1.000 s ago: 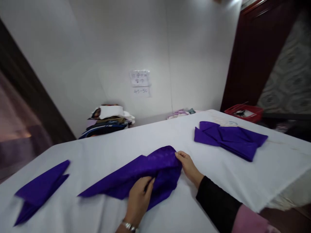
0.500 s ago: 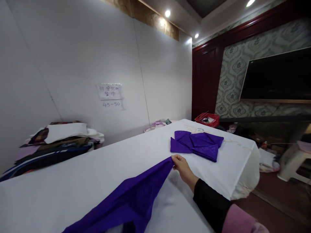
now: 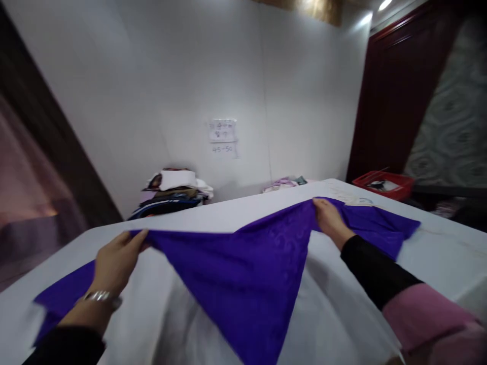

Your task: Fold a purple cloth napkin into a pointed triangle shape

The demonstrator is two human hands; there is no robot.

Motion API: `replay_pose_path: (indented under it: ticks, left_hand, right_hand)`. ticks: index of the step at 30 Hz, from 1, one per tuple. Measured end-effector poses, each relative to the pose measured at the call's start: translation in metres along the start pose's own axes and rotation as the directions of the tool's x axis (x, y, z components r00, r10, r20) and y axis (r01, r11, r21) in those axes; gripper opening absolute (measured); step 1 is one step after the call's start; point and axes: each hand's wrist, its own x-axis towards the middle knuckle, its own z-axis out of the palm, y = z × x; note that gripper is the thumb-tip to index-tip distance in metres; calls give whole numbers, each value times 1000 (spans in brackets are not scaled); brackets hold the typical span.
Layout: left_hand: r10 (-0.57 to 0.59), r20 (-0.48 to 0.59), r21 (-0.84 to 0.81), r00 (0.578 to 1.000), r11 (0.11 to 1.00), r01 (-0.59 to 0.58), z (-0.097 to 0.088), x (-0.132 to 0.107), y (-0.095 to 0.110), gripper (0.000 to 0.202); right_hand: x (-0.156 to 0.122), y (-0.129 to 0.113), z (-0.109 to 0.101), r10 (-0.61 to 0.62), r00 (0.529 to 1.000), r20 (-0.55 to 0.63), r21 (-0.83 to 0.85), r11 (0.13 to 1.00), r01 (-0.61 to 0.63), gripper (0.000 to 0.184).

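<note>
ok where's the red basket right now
In the head view the red basket is at the far right, just beyond the far corner of the white table, at the foot of the dark wood panel.

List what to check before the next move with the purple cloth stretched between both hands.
1. Left hand pinches one corner of the purple cloth: ok.
2. Right hand pinches the opposite corner: ok.
3. Top edge taut and straight between the hands: ok.
4. Hanging tip clear of the white table: cannot tell, it leaves the picture.
5. Folded purple stack apart from the held cloth: cannot tell, they overlap in view.
</note>
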Motion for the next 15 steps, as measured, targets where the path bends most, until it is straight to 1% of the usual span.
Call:
replay_pose_path:
  ticks: [1,2,3,4,5,6,8,10,12,15]
  left_hand:
    - [-75,-45,-114,996,991,69,-1,13,8,11]
    - [-97,-67,-266,993,961,76,-2,24,15,10]
    - [-98,-87,-417,991,907,53,-3,33,21,11]
    - [-79,-82,-529,993,848,24,-6,39,25,9]
    - [-60,-72,-611,996,792,4,-8,43,26,8]
    - [-55,-47,-664,997,748,10,-10,44,25,6]
    - [-96,29,-708,995,701,88,-11,42,15,5]
    - [-172,100,-709,980,679,191,-7,36,-3,8]
    - [-244,152,-681,958,676,281,2,29,-26,10]
    - [-342,223,-618,913,675,403,23,17,-64,10]
  right_hand:
    - [4,-12,3,-25,1000,0,26,999,25,31]
    - [6,-24,4,-68,998,-4,59,996,68,29]
    - [7,-34,2,-102,995,-17,89,991,103,27]
    - [6,-41,-2,-120,993,-24,109,987,122,24]
    - [4,-45,-8,-138,990,-27,124,982,140,22]
    - [1,-46,-15,-133,991,-24,127,983,135,20]
    - [-7,-37,-33,-74,997,-15,100,992,75,18]
    - [-15,-17,-50,-10,999,-32,76,997,12,18]
    - [-25,7,-65,65,995,-70,64,996,-61,23]
    - [-41,42,-80,235,968,-88,29,972,-233,28]
